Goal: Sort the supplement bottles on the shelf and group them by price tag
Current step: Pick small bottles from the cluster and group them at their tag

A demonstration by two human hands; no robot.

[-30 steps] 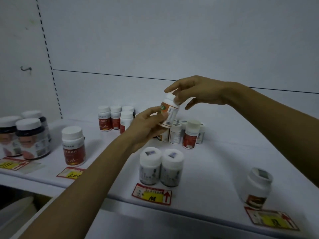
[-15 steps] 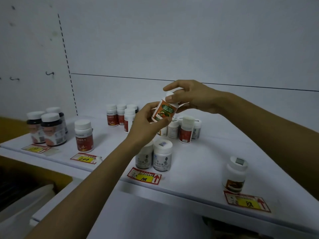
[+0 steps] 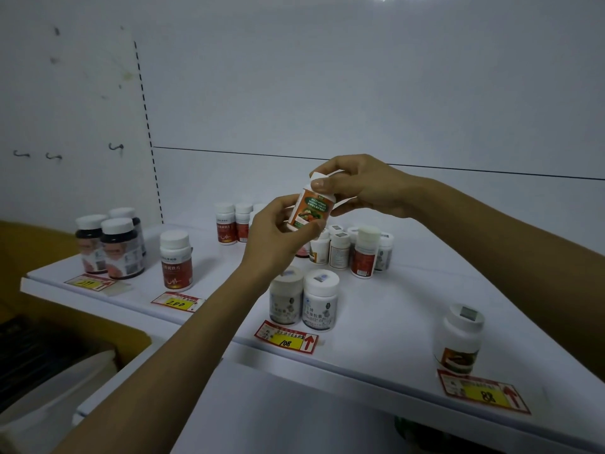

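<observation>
Yellow-patched price tags lie along the front edge of the shelf [image 3: 393,306]: the 88 tag [image 3: 484,392], the 108 tag [image 3: 286,339], the 200 tag [image 3: 178,302]. Above mid-shelf, both hands clasp one tilted orange-labelled bottle [image 3: 311,213] reading MULTI VITAMIN MINERAL TABLETS. The left hand [image 3: 278,239] grips its base and the right hand [image 3: 363,186] pinches its white cap. A cluster of small bottles [image 3: 365,253] stands behind.

Bare shelf [image 3: 393,306] lies open below the right hand [image 3: 366,188]. Two grey bottles [image 3: 302,303] stand under the left hand [image 3: 275,239], a bottle cluster [image 3: 357,250] beyond.
</observation>
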